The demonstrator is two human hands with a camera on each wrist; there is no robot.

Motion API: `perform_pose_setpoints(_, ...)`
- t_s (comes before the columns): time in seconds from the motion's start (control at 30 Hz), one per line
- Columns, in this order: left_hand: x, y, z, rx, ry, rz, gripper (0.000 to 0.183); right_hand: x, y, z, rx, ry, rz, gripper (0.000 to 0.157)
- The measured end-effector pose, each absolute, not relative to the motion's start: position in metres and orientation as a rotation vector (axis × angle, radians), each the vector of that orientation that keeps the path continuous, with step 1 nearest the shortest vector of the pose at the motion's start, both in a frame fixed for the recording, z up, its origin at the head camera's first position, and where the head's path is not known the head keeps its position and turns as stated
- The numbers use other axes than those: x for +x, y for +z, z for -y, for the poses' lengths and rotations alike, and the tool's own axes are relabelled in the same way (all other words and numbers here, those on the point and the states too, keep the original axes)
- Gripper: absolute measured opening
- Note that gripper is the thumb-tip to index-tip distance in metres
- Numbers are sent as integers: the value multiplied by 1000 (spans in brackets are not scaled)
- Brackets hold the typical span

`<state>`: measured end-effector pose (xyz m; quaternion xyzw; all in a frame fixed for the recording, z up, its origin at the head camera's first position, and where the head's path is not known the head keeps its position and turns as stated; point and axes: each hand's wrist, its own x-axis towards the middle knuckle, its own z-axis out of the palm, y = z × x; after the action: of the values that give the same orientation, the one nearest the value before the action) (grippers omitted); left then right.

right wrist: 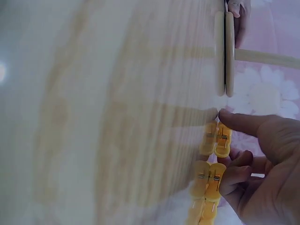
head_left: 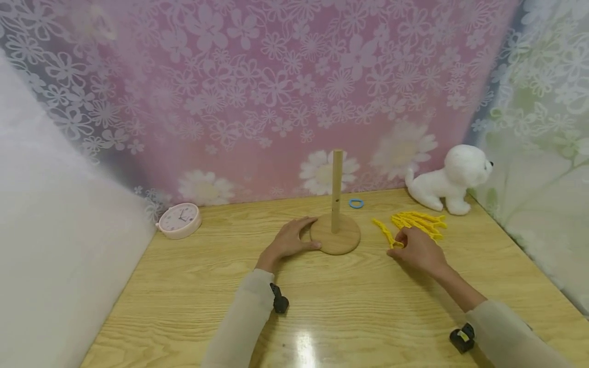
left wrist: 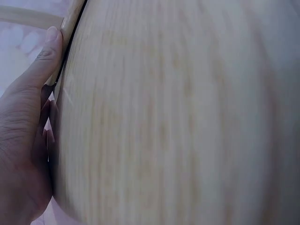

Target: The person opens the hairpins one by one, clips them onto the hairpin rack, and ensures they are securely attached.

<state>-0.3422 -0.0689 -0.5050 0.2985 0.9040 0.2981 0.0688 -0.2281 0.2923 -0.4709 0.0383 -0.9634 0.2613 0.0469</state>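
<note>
A round wooden base with an upright dowel forms a stand (head_left: pixel 337 194) in the middle of the table. My left hand (head_left: pixel 292 239) holds the left edge of its base, the thumb in front and the fingers at the far side; the left wrist view shows the thumb (left wrist: pixel 49 51) against the rim. To the right lies a yellow plastic clip (head_left: pixel 384 230) with a small metal spring. My right hand (head_left: pixel 421 250) pinches the near end of this clip (right wrist: pixel 223 139) between thumb and fingers. Several more yellow clips (head_left: pixel 414 220) lie in a bunch just behind that hand.
A blue ring (head_left: pixel 356 203) lies behind the stand, near the table's back edge. At the back right sits a white plush dog (head_left: pixel 448 181). A pink clock (head_left: pixel 179 221) lies at the back left. Floral fabric (head_left: pixel 276 102) hangs behind the wooden table (head_left: pixel 331 306).
</note>
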Motion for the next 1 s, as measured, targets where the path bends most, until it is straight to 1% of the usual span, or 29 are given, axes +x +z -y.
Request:
perform_pose_setpoints(0.13, -342, -505, 70, 885, 919, -2716, 87, -228, -469, -291, 105, 821, 2911, 38)
perform_pose_setpoints(0.37, -342, -506, 70, 848, 958, -2703, 87, -228, -468, -290, 125, 848, 2883, 38)
perform_pose_setpoints(0.53, -343, -509, 70, 868, 960, -2715, 86, -229, -467, -289, 188, 848, 2832, 28)
perform_pose_setpoints(0.7, -344, -508, 70, 881, 942, -2720, 87, -230, -465, -286, 275, 838, 2730, 24)
perform_pose_setpoints(1.0, -339, -505, 70, 826, 976, -2708, 87, -235, -458, -272, 312, 828, 2653, 25)
